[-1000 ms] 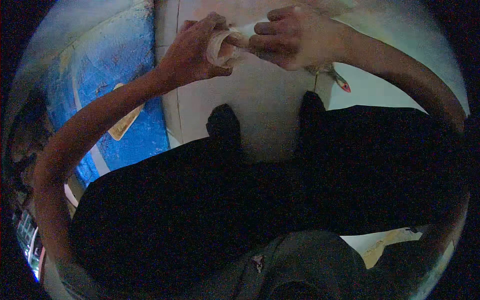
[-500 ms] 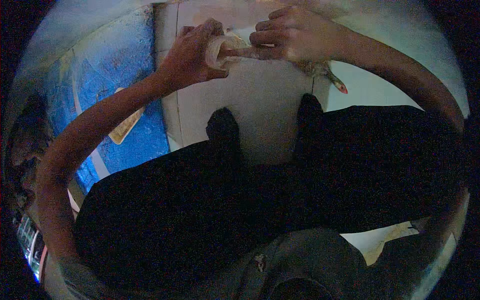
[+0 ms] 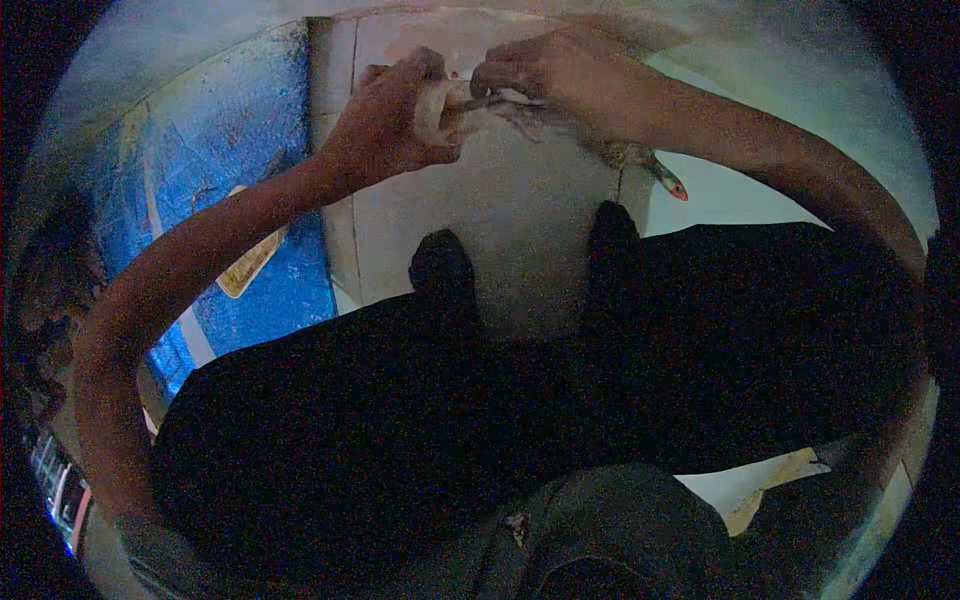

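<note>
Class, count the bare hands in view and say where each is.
2. The left hand, upper left of centre, grips a pale hollow item; the right hand is just right of it. No others show.

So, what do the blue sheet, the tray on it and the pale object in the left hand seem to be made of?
Blue sheet: probably plastic, slightly shiny, as light glints off it.
Tray: perhaps plastic or foam; the pale edge looks smooth, but the forearm covers part.
Pale object: whitish, maybe cloth or thin plastic; blur hides its finish.
</note>
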### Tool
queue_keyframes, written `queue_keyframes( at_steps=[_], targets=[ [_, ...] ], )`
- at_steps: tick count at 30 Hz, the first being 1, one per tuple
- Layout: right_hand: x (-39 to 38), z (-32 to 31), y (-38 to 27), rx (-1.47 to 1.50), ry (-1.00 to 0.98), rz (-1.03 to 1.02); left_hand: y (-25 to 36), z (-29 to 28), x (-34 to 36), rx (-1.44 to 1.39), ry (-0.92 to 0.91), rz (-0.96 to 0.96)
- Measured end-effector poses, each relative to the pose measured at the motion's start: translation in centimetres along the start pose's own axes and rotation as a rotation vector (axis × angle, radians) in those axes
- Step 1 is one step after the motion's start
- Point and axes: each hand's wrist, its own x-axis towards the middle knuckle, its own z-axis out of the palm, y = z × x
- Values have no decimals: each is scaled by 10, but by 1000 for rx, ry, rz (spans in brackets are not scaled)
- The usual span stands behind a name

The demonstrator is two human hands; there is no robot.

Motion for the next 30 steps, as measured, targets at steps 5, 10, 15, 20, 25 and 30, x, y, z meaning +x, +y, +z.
queue_keyframes(
  at_steps=[5,10,15,20,25,30],
  targets=[
    [-6,1,6,-363,207,-167,0,-2,4,-41,51,3],
    [-8,7,6,-213,211,-196,3,-1,4,-8,66,89],
    [-6,7,2,-302,370,-283,3,0,0,-51,102,87],
    [-6,5,6,105,258,-159,0,2,2,-11,97,74],
    [-6,12,14,-51,284,-231,3,1,4,36,29,-7],
    [-4,15,19,160,277,-156,10,-4,1,-22,29,-80]
  ],
)
